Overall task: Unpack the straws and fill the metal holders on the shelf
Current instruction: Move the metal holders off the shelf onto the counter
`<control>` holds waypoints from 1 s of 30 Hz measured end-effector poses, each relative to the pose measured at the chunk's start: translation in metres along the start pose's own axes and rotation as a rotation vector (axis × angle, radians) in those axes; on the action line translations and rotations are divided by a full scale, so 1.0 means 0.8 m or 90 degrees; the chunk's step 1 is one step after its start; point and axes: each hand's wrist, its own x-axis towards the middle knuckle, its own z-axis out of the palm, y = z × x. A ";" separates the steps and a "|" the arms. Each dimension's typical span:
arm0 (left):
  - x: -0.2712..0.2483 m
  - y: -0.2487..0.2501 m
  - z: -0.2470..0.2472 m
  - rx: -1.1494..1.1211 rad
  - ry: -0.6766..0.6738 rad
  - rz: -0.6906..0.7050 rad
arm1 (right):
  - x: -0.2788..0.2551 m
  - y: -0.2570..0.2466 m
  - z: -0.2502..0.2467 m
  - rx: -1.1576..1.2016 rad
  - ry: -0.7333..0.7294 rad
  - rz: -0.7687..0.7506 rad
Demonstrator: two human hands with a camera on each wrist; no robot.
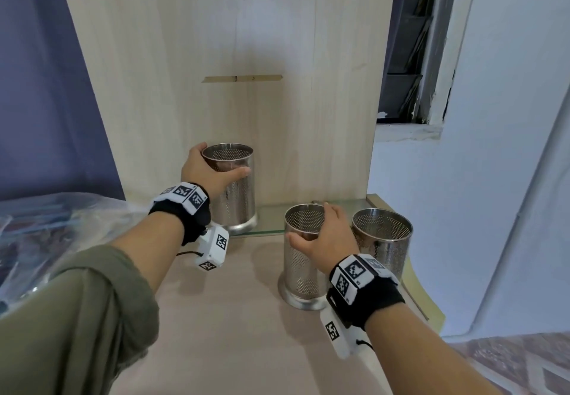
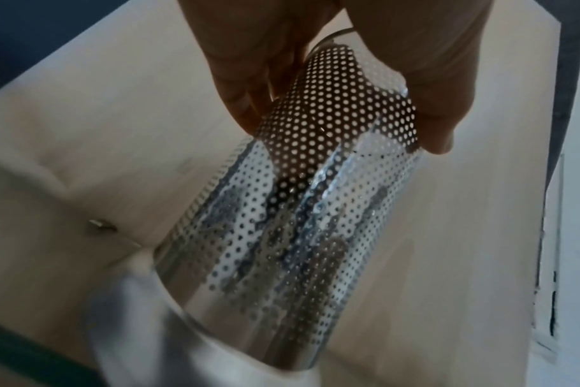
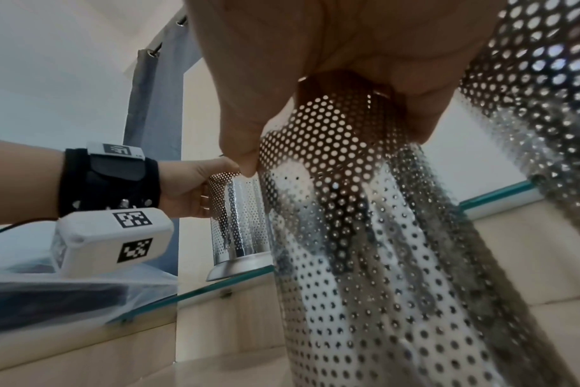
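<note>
Both arms are reaching forward, each wrist wearing a black band with white marker blocks. The left hand point(image 1: 206, 170) is gripping the rim of a metal holder point(image 1: 236, 191) — thumb across its front, fingers wrapping behind. The right hand point(image 1: 324, 238) is clasping a second holder point(image 1: 303, 259) from above — thumb on the near side, fingers curling over the rim.
</note>
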 end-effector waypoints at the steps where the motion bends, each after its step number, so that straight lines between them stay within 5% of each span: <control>1: 0.001 -0.003 0.001 -0.003 -0.002 0.001 | 0.000 0.000 0.000 0.003 0.002 0.000; 10: 0.002 -0.028 0.000 0.010 -0.054 0.034 | -0.009 0.010 0.010 0.172 0.083 0.010; 18: 0.020 -0.030 -0.011 0.045 -0.123 0.034 | -0.003 -0.021 -0.019 0.262 -0.007 0.023; 24: 0.026 -0.029 -0.018 0.070 -0.167 0.034 | 0.047 -0.079 -0.062 0.302 0.092 -0.034; 30: 0.026 -0.030 -0.019 0.052 -0.176 0.030 | 0.099 -0.087 -0.027 0.265 0.144 -0.006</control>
